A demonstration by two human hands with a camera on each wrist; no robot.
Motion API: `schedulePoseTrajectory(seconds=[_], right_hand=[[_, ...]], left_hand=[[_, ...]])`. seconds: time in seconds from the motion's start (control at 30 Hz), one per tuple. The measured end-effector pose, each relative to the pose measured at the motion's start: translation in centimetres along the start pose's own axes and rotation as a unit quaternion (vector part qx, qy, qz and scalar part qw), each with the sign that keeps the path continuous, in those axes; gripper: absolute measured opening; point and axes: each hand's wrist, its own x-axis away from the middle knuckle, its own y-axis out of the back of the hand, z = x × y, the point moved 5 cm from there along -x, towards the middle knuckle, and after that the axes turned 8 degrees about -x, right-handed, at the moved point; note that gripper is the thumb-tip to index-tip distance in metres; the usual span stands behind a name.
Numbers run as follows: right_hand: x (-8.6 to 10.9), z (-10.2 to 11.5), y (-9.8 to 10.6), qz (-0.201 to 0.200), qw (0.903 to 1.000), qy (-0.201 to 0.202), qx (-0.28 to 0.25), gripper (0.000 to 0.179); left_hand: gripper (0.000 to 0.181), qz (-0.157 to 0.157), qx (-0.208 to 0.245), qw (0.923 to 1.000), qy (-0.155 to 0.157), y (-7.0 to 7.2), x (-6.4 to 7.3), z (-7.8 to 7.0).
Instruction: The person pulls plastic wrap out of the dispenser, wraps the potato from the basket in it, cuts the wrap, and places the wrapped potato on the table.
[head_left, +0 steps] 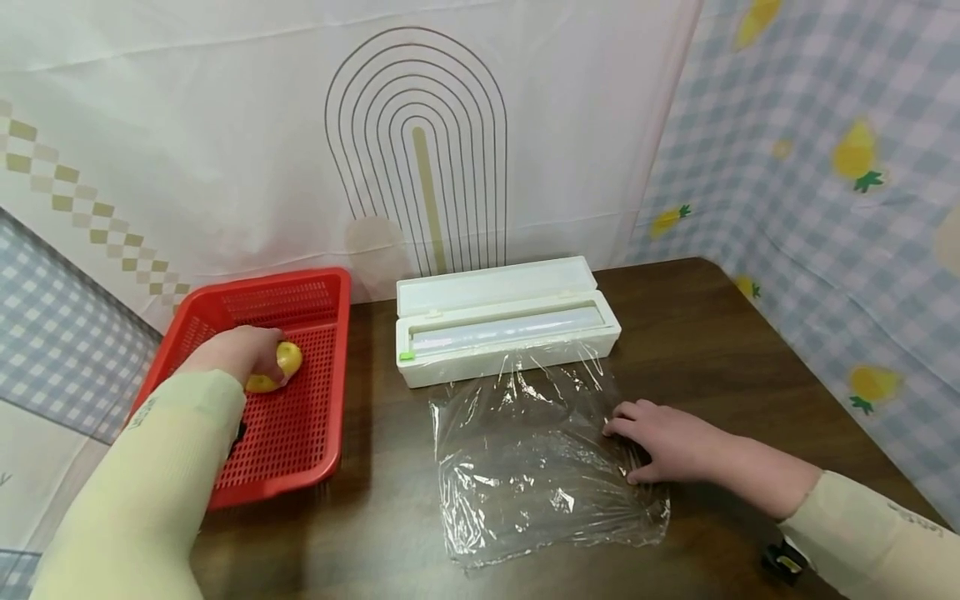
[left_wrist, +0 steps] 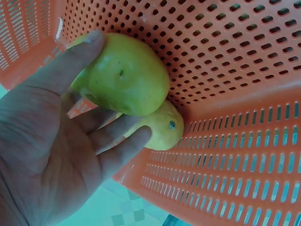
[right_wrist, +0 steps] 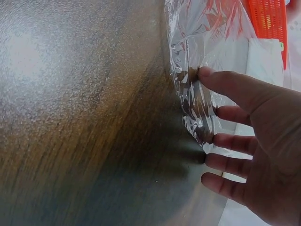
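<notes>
In the left wrist view, a smooth, rounded yellow-green fruit [left_wrist: 124, 77] sits between the thumb and fingers of my left hand [left_wrist: 56, 132]; its kind is uncertain. Just behind it a yellow fruit [left_wrist: 164, 127] with a dark stem spot lies against the red basket [head_left: 318, 417]. From above, my left hand [head_left: 240, 350] hides part of the fruit. A sheet of cling film [head_left: 525, 492] runs from a white dispenser box [head_left: 510, 358] onto the table. My right hand [head_left: 675, 442] touches the film's right edge, its fingers spread and slightly bent.
The dispenser's lid [head_left: 495, 286] stands up at the back, with the film roll [head_left: 510, 327] inside and a small green piece [head_left: 407, 356] at its left end. Patterned cloth [head_left: 810, 217] hangs behind and right of the dark wooden table [head_left: 660, 325].
</notes>
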Motion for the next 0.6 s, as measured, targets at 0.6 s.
schedulePoseTrajectory(seconds=[0.6], right_hand=[[0.2,-0.1,-0.3,0.003,0.9999,-0.014,-0.008,0.058]], left_hand=[[0.087,0.016,0.117,0.9930,0.004,1.6,2.1,1.1]])
